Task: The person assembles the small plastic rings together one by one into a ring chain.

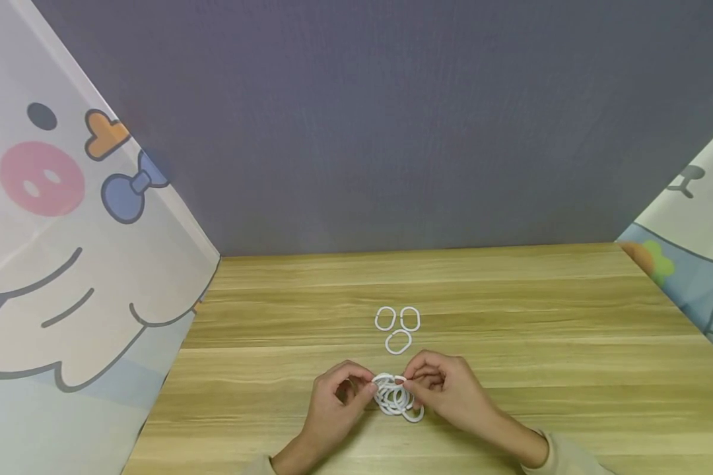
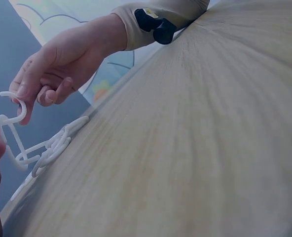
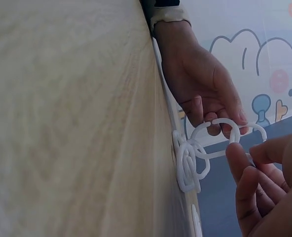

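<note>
A grey wall closes the wooden table at twelve o'clock. I have the left hand and right hand pinching at nine and three of the bunched white rings; whether they share one ring, I can't tell. Just beyond, at twelve, lie three loose rings. Wood runs wide toward nine and three. My wrist views, unlike the head's, plainly show links raised off the wood; the head frame crops the near edge.

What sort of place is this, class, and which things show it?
Probably a screened-off booth for tabletop work: a wooden table, a plain grey wall behind it, and cartoon-printed panels on both sides.
</note>
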Motion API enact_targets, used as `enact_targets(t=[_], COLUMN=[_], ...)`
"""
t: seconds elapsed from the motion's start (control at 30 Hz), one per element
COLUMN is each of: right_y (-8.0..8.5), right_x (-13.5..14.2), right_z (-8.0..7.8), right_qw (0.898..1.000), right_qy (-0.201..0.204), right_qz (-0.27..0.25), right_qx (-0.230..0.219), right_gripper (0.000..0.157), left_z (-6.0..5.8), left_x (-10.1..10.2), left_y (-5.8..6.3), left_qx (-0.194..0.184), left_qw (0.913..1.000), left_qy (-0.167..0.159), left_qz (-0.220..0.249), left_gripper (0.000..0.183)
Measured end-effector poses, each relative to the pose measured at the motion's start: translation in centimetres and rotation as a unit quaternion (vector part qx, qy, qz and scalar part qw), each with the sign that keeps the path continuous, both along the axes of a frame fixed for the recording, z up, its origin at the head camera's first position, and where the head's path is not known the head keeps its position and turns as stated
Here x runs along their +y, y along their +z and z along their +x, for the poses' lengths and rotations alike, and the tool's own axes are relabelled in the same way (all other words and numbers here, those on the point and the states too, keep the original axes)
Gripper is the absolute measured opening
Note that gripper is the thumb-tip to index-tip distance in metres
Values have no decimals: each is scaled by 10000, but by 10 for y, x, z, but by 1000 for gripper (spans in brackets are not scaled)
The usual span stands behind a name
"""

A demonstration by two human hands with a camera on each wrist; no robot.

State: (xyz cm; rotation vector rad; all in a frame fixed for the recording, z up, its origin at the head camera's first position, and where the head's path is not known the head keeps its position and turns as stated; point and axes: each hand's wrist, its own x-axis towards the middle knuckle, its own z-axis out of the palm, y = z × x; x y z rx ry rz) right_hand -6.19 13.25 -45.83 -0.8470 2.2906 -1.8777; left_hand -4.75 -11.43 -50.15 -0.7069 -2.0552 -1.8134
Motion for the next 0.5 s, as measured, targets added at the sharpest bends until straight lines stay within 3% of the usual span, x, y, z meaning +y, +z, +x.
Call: enact_targets(t=[0.23,0.5], right_y=[1,3], right_x=[1,6], right_z=[-1,-7], right_qw=[9985,9990], right_qy=[-252,-269], right_qz=[412,265], right_qx=[277,251], right_gripper=[17,13], left_z=[0,-1], left_x=[1,0], left_y=[1,2], left_qx=[-41,9], left_qw=[10000,10000], left_qy=[69,47], left_qz=[9,78], left_gripper=[19,13])
